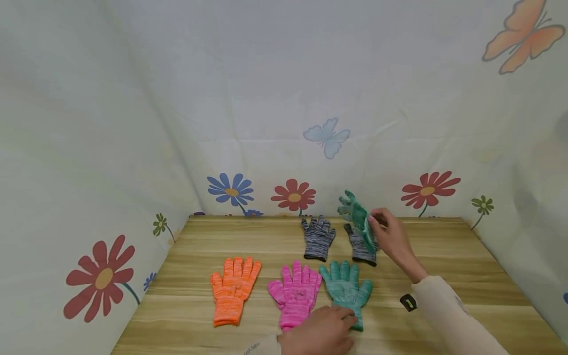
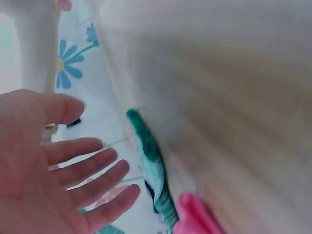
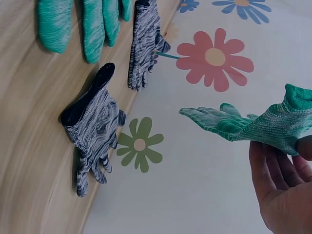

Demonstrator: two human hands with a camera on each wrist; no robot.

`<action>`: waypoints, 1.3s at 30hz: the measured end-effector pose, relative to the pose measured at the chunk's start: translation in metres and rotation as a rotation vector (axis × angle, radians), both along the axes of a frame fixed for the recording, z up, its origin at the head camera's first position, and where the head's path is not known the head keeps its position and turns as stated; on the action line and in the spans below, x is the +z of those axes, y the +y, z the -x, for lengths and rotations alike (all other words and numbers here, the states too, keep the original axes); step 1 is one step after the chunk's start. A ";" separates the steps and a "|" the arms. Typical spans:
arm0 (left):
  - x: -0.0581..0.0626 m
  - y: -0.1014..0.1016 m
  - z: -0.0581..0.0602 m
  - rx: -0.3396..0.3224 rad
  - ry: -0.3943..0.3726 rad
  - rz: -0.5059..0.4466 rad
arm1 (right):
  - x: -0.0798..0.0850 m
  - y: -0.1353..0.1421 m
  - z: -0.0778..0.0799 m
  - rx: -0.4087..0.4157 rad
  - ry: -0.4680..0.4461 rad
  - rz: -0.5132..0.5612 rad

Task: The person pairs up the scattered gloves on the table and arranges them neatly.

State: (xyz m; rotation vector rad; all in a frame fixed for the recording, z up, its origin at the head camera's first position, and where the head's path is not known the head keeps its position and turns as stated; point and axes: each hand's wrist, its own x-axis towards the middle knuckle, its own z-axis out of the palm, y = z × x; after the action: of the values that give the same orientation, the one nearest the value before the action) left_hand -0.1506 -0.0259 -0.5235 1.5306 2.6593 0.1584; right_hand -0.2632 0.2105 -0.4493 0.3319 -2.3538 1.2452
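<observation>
My right hand pinches a green knit glove near its cuff and holds it up above the table's far side, fingers pointing away. In the right wrist view, thumb and fingers grip that glove's cuff end. A second green glove lies flat near the front, fingers away from me. Over its cuff is my left hand, which overlaps the lower end of a pink glove too. The left wrist view shows that hand with fingers extended and nothing in it.
Two grey-and-black striped gloves lie at the back: one left, the other partly hidden behind the raised glove. An orange glove lies at left. A small black item shows beside the right sleeve. Flowered curtains surround the wooden table.
</observation>
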 end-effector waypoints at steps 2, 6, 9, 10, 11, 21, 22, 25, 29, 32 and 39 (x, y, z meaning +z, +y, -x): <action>0.005 -0.002 0.002 0.041 0.010 -0.068 | 0.000 0.002 -0.004 -0.009 0.007 -0.009; 0.018 -0.005 0.008 0.122 -0.027 -0.233 | 0.000 0.004 -0.012 -0.033 0.032 -0.020; 0.028 -0.005 0.017 0.201 -0.198 -0.430 | 0.001 0.004 -0.017 -0.046 0.065 -0.029; 0.032 -0.004 0.021 0.231 -0.302 -0.514 | 0.002 0.004 -0.019 -0.047 0.081 -0.033; 0.035 -0.003 0.025 0.263 -0.427 -0.614 | 0.003 0.003 -0.020 -0.045 0.106 -0.041; 0.066 0.013 0.067 0.376 -1.226 -1.264 | -0.002 -0.017 -0.033 0.023 0.334 -0.215; 0.066 0.014 0.069 0.381 -1.257 -1.275 | -0.003 -0.019 -0.035 0.035 0.362 -0.240; 0.063 0.015 0.074 0.404 -1.308 -1.294 | -0.005 -0.025 -0.038 0.071 0.424 -0.300; 0.060 0.014 0.076 0.398 -1.344 -1.305 | -0.009 -0.031 -0.042 0.110 0.459 -0.349; 0.060 0.014 0.076 0.377 -1.382 -1.319 | -0.012 -0.034 -0.044 0.146 0.469 -0.369; 0.058 0.018 0.076 0.353 -1.469 -1.426 | -0.018 -0.038 -0.048 0.205 0.482 -0.381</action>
State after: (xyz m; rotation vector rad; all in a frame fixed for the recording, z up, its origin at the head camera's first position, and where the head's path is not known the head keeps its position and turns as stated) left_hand -0.2269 -0.0082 -0.4657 0.3141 1.2586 2.3126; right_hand -0.2156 0.1730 -0.4670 0.9064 -2.1471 0.6814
